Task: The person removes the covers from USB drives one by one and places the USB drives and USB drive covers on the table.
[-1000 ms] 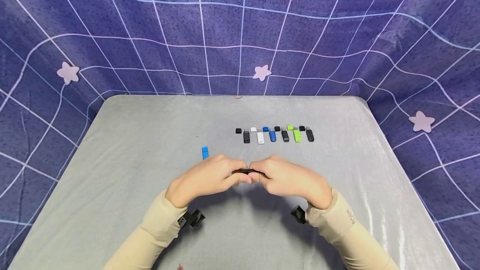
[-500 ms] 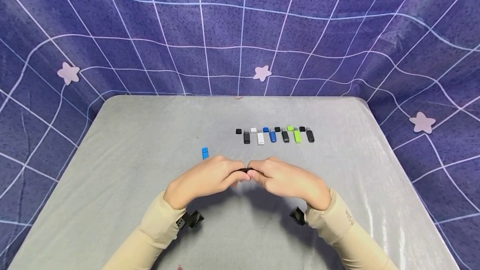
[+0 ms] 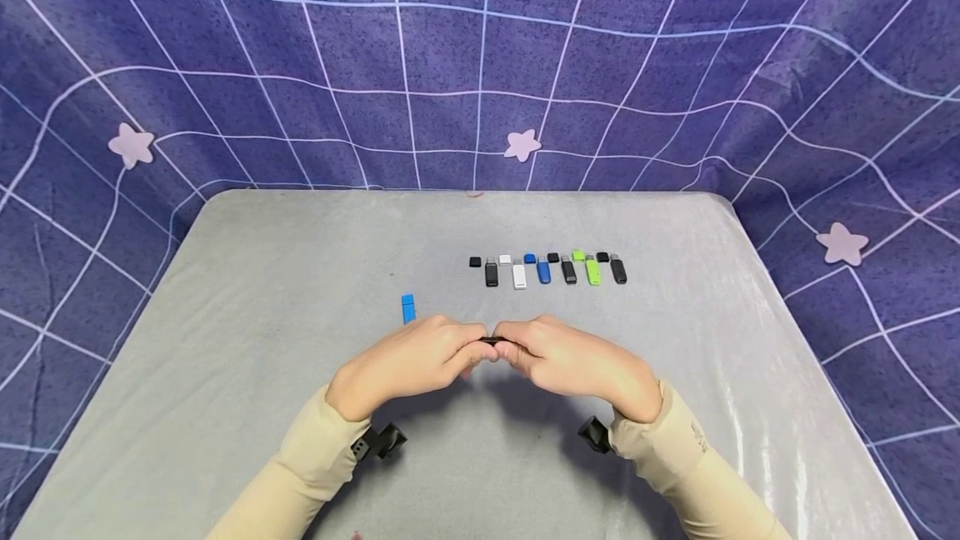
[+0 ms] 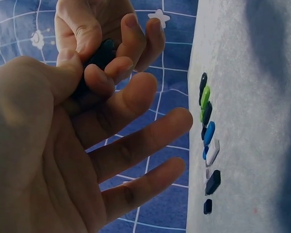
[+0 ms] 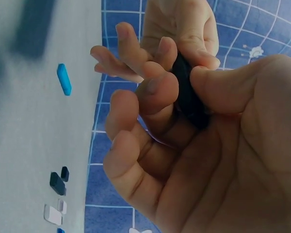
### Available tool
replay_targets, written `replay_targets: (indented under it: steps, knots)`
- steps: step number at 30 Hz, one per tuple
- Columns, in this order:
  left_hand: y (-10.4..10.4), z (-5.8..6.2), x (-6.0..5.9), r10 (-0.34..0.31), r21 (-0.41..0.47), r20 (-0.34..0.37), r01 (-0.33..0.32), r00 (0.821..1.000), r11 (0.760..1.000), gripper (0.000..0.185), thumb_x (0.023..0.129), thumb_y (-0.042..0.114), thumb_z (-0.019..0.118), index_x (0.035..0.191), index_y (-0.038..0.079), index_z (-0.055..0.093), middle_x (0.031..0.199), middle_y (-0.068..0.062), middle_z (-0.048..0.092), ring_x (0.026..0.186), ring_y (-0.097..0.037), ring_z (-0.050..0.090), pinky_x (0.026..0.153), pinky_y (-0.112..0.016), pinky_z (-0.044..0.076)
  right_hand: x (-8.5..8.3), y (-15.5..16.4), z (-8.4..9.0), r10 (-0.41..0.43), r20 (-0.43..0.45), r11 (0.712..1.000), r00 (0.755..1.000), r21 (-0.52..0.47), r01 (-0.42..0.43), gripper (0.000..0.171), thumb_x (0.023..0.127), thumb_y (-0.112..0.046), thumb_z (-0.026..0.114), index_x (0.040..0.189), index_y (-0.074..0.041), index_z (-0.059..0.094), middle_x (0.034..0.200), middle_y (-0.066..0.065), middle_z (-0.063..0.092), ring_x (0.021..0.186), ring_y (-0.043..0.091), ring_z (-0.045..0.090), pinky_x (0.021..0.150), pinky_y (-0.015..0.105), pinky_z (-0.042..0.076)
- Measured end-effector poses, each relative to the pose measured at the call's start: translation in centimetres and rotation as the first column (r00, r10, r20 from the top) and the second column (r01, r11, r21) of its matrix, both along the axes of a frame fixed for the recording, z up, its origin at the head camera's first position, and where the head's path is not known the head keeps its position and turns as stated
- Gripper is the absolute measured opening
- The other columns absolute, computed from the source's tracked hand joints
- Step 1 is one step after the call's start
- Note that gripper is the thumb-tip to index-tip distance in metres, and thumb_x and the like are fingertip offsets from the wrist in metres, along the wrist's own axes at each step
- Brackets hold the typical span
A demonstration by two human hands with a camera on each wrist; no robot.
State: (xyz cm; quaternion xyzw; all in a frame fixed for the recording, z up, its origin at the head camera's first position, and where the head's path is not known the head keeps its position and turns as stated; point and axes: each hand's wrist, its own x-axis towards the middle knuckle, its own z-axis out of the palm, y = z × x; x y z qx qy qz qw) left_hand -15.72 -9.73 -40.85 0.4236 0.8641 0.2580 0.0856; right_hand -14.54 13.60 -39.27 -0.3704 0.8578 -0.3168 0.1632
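Above the table, both hands meet at a black USB flash drive [image 5: 190, 97], of which only a thin dark strip shows in the head view. My left hand [image 3: 416, 361] pinches one end between thumb and index finger, its other fingers spread loosely. From the other side my right hand [image 3: 577, 361] pinches the drive with thumb and curled fingers. Whether a cap is on it cannot be made out behind the fingers. A bright blue capped flash drive [image 3: 408, 308] lies on the table just beyond the left hand.
Uncapped flash drives stand in a row on the grey table [image 3: 262, 273]: black [image 3: 491, 273], white [image 3: 519, 275], blue [image 3: 543, 272], green [image 3: 593, 271] and other dark ones. A small cap lies by each, such as a black cap [image 3: 476, 262]. A purple curtain [image 3: 450, 48] surrounds the table.
My fingertips have shifted on the black flash drive, and less of it shows between the hands. Both hands stay in nearly the same place. The drives on the table have not moved.
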Motion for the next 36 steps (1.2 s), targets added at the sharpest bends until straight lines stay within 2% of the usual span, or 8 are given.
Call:
replay_targets:
  steps: [5, 14, 22, 26, 31, 36]
  knots:
    - [-0.06, -0.16, 0.00, 0.006, 0.014, 0.022, -0.007, 1.000, 1.000, 0.039, 0.112, 0.039, 0.042, 0.078, 0.023, 0.054, 0.064, 0.015, 0.050, 0.054, 0.003, 0.043, 0.055, -0.021, 0.041, -0.09, -0.08, -0.09, 0.011, -0.020, 1.000, 1.000, 0.003, -0.010, 0.020, 0.109, -0.021, 0.050, 0.091, -0.018, 0.058, 0.067, -0.013, 0.043, 0.057, -0.001, 0.040, 0.058, 0.021, 0.041]
    - [-0.46, -0.49, 0.07, -0.021, 0.037, 0.029, 0.020, 0.999, 0.999, 0.037, 0.111, 0.034, 0.046, 0.077, 0.022, 0.053, 0.064, 0.015, 0.045, 0.055, 0.003, 0.041, 0.053, -0.019, 0.037, -0.06, -0.28, -0.38, 0.039, -0.072, 0.999, 0.997, -0.019, -0.041, 0.014, 0.105, -0.019, 0.060, 0.092, -0.016, 0.063, 0.071, -0.013, 0.046, 0.061, -0.003, 0.043, 0.060, 0.018, 0.043]
    - [-0.59, -0.44, 0.14, -0.033, 0.051, 0.054, 0.031, 0.998, 0.998, 0.036, 0.110, 0.035, 0.050, 0.078, 0.021, 0.062, 0.066, 0.016, 0.052, 0.060, 0.003, 0.048, 0.058, -0.020, 0.044, 0.10, -0.53, -0.54, 0.033, -0.077, 0.999, 0.996, -0.021, -0.035, 0.019, 0.108, -0.024, 0.056, 0.093, -0.017, 0.066, 0.070, -0.014, 0.047, 0.061, -0.002, 0.043, 0.059, 0.019, 0.043]
    - [-0.47, -0.55, 0.21, -0.016, 0.027, 0.049, 0.015, 0.999, 1.000, 0.038, 0.111, 0.034, 0.045, 0.080, 0.021, 0.061, 0.068, 0.012, 0.057, 0.060, 0.002, 0.048, 0.060, -0.020, 0.045, 0.13, -0.49, -0.60, 0.033, -0.073, 0.998, 0.997, -0.041, -0.036, 0.017, 0.107, -0.022, 0.056, 0.094, -0.016, 0.065, 0.070, -0.013, 0.047, 0.060, -0.003, 0.043, 0.059, 0.019, 0.043]
    - [-0.23, -0.64, 0.35, 0.027, 0.001, 0.082, -0.027, 0.996, 1.000, 0.041, 0.113, 0.038, 0.039, 0.081, 0.023, 0.061, 0.072, 0.006, 0.063, 0.063, 0.000, 0.051, 0.063, -0.022, 0.046, 0.14, -0.34, -0.46, 0.042, -0.076, 0.997, 0.996, -0.055, -0.046, 0.013, 0.106, -0.019, 0.057, 0.100, -0.013, 0.068, 0.077, -0.009, 0.056, 0.064, -0.002, 0.046, 0.061, 0.019, 0.046]
    - [-0.12, -0.82, 0.40, 0.048, 0.012, 0.092, -0.049, 0.995, 0.999, 0.043, 0.113, 0.039, 0.038, 0.079, 0.024, 0.061, 0.070, 0.014, 0.057, 0.063, -0.001, 0.051, 0.063, -0.023, 0.046, 0.17, -0.24, -0.26, 0.036, -0.096, 0.997, 0.995, -0.063, -0.042, 0.018, 0.107, -0.020, 0.056, 0.108, -0.010, 0.072, 0.086, -0.005, 0.068, 0.069, -0.001, 0.052, 0.066, 0.020, 0.051]
